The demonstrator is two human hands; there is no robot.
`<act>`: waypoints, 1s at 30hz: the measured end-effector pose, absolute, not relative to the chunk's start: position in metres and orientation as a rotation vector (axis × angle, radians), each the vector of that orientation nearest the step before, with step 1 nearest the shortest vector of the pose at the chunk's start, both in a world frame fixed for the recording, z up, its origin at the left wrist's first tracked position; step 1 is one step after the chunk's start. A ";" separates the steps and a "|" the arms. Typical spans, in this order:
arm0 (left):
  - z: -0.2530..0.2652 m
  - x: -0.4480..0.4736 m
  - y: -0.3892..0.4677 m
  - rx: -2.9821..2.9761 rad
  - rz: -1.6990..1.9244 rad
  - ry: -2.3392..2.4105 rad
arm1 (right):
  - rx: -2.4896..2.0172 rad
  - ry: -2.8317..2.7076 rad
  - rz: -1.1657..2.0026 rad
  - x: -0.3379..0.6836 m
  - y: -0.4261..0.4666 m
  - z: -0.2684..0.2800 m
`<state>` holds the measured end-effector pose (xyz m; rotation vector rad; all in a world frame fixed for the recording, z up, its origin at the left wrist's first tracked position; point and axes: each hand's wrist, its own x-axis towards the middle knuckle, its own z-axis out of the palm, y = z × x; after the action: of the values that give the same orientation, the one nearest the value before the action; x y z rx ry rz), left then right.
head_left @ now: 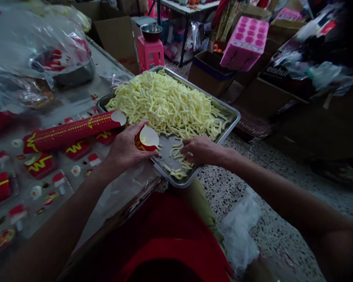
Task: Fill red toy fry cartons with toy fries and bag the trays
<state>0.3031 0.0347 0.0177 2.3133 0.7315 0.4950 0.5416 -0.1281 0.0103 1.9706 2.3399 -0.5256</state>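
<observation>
My left hand grips a small red fries carton with a white inside, thumb and fingers on either side of it. Some pale yellow shows inside the carton, whose mouth tilts toward the tray. A shallow metal tray carries a large heap of pale yellow, fry-shaped sticks. Down at the tray's near end, my right hand has its fingers curled together among loose sticks. What those fingers hold is hidden. Left of the carton lies a long nested stack of red cartons with yellow marks.
Filled-looking red packets lie on the patterned table cover to the left. Behind them is a metal basin under clear plastic. A pink stool bears a steel bowl. Cardboard boxes and a plastic bag are on the floor.
</observation>
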 end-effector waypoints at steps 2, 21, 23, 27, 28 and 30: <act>0.018 0.298 0.034 2.319 0.488 0.727 | 2.038 2.315 -0.533 0.542 -0.129 0.009; 0.020 0.301 0.020 2.530 0.261 0.768 | 2.273 2.107 -0.279 0.514 -0.082 -0.004; 0.023 0.305 0.015 2.598 0.163 0.849 | 2.478 2.052 -0.361 0.515 -0.078 0.001; 0.029 0.317 0.011 2.662 0.171 0.904 | 2.686 2.134 -0.273 0.501 -0.066 0.028; 0.030 0.320 0.012 2.646 0.221 0.900 | 2.649 2.170 -0.229 0.495 -0.062 0.038; 0.033 0.327 0.019 2.582 0.352 0.895 | 2.558 2.204 -0.198 0.485 -0.051 0.057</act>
<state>0.3272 0.0185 0.0330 2.5824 0.8948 0.3519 0.4847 -0.0513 0.0571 2.5578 2.2040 -0.1983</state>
